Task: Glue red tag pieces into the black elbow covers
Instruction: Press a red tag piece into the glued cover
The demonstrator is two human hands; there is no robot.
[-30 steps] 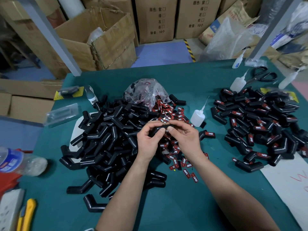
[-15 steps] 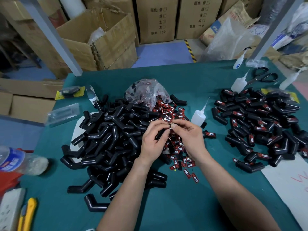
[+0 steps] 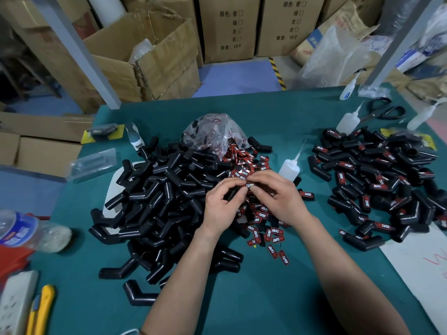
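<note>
We look down from head height onto a table covered in green cloth [image 3: 266, 305], where a person's two bare forearms reach in from the bottom edge and meet at the centre.

The left hand [image 3: 221, 209] has its fingers curled round one black elbow cover [image 3: 231, 193] and holds it just above the table. The right hand [image 3: 280, 199] pinches a red tag [image 3: 250, 185] printed with white letters "TAPER" between thumb and forefinger. The tag sits at the upper end of the held cover, between the fingertips of both hands. We cannot tell whether it is pressed fully into place.

To the left of the hands, and partly under them, lies a big heap of plain black covers [image 3: 164, 197]. Loose red tags [image 3: 264, 228] are scattered under and in front of the hands. They spill from a clear plastic bag [image 3: 215, 134] that sits behind them. A small white glue bottle [image 3: 287, 166] with a long thin nozzle stands upright just beyond the right hand.

Well apart on the right lies a second heap of covers [image 3: 387, 180], many showing red tags. Behind it lie black scissors [image 3: 384, 111]. At the left edge we see a water bottle [image 3: 24, 230] lying on its side, and nearer us a yellow utility knife [image 3: 41, 308]. Cardboard boxes [image 3: 150, 59] stand on the floor beyond the table.
</note>
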